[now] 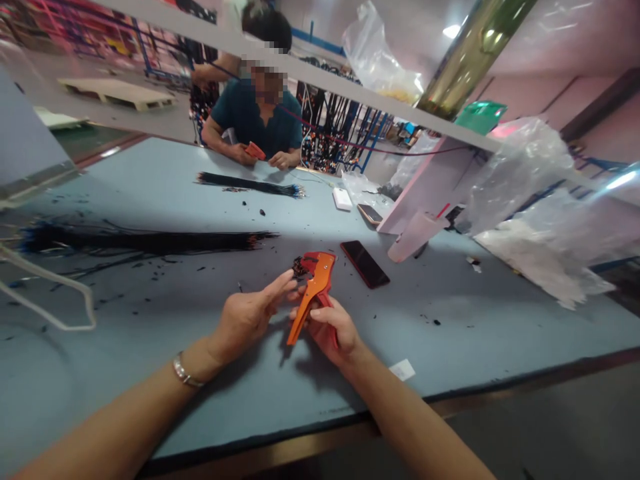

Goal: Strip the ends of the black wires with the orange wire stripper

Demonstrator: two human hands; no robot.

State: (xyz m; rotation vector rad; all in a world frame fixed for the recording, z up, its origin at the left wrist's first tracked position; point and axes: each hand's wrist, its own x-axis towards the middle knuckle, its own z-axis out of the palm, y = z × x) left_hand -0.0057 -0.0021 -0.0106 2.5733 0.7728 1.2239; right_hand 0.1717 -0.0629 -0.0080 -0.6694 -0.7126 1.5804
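My right hand (334, 328) is wrapped round the handles of an orange and red wire stripper (319, 279), held with its head pointing away from me above the table. My left hand (251, 312) is just left of the tool, fingers stretched towards its head, and I see nothing held in it. Dark scraps (299, 267) cluster at the left side of the stripper's head. Further left lies a long bundle of black wires (170, 241), spread out at its left end. A shorter black wire bundle (245, 183) rests beyond it.
Across the table sits a co-worker (255, 113) holding a red tool. A dark phone (365, 264), a white cup (413, 237), a white box (342, 199) and plastic bags (545, 233) lie to the right. A white wire frame (50, 313) stands left. A shelf beam crosses overhead.
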